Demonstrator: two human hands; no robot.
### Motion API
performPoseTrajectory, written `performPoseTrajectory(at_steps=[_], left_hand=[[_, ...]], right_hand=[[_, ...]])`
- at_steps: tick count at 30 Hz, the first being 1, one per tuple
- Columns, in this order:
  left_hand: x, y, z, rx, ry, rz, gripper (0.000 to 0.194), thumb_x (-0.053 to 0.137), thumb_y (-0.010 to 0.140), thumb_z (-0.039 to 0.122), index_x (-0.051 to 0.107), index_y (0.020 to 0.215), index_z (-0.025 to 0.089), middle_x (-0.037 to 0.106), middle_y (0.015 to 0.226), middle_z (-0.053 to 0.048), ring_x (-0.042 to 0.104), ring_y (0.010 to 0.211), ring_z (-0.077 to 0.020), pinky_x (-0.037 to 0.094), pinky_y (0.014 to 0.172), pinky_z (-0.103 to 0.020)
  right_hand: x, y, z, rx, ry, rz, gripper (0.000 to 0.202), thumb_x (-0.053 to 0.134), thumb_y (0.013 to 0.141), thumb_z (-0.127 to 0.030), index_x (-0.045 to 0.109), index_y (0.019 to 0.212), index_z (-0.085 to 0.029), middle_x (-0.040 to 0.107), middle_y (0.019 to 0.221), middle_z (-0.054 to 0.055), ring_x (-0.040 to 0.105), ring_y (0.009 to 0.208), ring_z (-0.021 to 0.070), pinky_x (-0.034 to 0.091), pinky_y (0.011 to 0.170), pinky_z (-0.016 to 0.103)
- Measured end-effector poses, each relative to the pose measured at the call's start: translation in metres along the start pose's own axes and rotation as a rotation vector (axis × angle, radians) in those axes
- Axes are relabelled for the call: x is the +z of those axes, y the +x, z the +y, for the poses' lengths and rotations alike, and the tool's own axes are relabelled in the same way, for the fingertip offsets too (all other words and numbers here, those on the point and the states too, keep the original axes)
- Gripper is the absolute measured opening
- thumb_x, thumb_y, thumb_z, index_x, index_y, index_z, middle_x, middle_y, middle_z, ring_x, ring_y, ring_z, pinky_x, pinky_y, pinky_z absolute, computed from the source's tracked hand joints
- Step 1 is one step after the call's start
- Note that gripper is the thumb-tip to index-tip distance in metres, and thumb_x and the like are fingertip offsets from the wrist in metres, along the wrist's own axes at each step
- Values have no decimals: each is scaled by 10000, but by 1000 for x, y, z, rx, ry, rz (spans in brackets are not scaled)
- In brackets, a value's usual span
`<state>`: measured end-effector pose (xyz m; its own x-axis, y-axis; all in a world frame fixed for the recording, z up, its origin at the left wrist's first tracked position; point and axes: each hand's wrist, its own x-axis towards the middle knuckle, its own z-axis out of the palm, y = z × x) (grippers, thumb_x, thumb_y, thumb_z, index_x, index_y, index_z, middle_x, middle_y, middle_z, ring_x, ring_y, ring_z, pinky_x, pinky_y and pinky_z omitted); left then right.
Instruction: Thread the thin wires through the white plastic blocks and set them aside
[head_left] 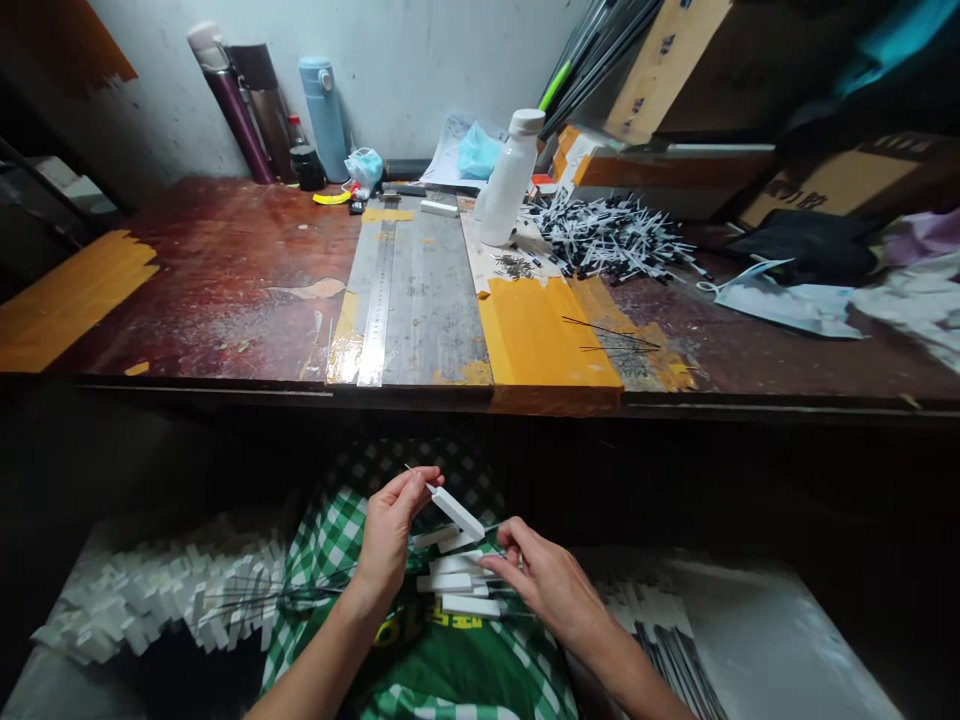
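Observation:
Between the fingertips of my left hand (391, 520) is the thin rod end of a white block (459, 514), which slants down to the right. My right hand (546, 575) is beside several white blocks with thin dark rods (471, 606) lying on the green cloth (450, 670) over my lap. Its thumb and index finger are close together at the end of one of these blocks; what they grip is too small to make out.
Many white blocks (150, 590) are piled at the left, and more with dark rods (660, 620) at the right. The table (247, 290) ahead bears a metal ruler (379, 300), a plastic bottle (511, 180), a heap of small black-and-white pieces (607, 235) and a mask (795, 300).

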<state>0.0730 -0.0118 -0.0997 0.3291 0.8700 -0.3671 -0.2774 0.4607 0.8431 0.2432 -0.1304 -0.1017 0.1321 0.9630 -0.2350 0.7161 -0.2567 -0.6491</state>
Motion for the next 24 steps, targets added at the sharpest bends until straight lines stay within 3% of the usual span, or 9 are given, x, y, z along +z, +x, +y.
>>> performPoseTrajectory(at_steps=[3,6,9,11,15,17,21,24], left_hand=[[2,-3,-1,-27,34,-36,338,702,776,453,749,930,156,705,988,-94,624,927,-214,472,860,-321],[3,-3,-5,-27,119,-18,279,730,757,420,739,885,173,655,831,-22,547,731,-124,425,668,-214],[1,0,-8,-16,161,-17,245,737,749,408,716,759,164,531,654,29,400,593,-84,314,549,-199],[0,2,-6,-26,145,-59,248,736,753,401,706,718,157,482,619,35,359,581,-84,291,547,-207],[-3,3,1,-65,83,-227,225,750,747,348,694,665,146,476,658,22,341,586,-79,289,560,-212],[-5,5,3,-91,88,-273,218,756,741,341,708,675,139,475,658,18,333,579,-75,276,546,-211],[-8,11,-1,-132,20,-173,282,753,735,407,759,861,155,469,611,24,372,584,-81,288,554,-204],[-9,15,-4,-132,3,-105,307,774,705,420,764,867,158,514,628,13,412,612,-90,314,583,-208]], right_hand=[[4,0,-5,-100,93,36,142,528,961,-343,572,1055,-246,613,801,-29,595,660,135,435,619,221],[12,-1,-7,-184,70,159,242,434,996,-393,588,1060,-219,612,836,13,602,676,147,439,625,234],[15,-2,-8,-178,86,228,323,407,993,-448,612,1023,-199,609,832,38,587,664,154,431,625,247],[13,-1,-9,-113,236,158,339,442,972,-483,633,971,-203,619,830,35,574,686,156,427,636,245],[4,4,-7,61,707,-312,483,449,918,-606,643,858,-168,541,575,-30,383,460,95,296,454,209],[0,5,-5,92,785,-461,573,398,910,-655,648,842,-145,493,490,-48,262,398,75,198,414,211],[-9,-1,-7,64,543,-305,487,390,972,-513,667,782,-160,534,534,-28,433,507,108,322,531,224],[-16,-7,-12,-39,334,-243,387,383,994,-358,631,752,-187,599,684,-15,546,668,137,373,661,235]])
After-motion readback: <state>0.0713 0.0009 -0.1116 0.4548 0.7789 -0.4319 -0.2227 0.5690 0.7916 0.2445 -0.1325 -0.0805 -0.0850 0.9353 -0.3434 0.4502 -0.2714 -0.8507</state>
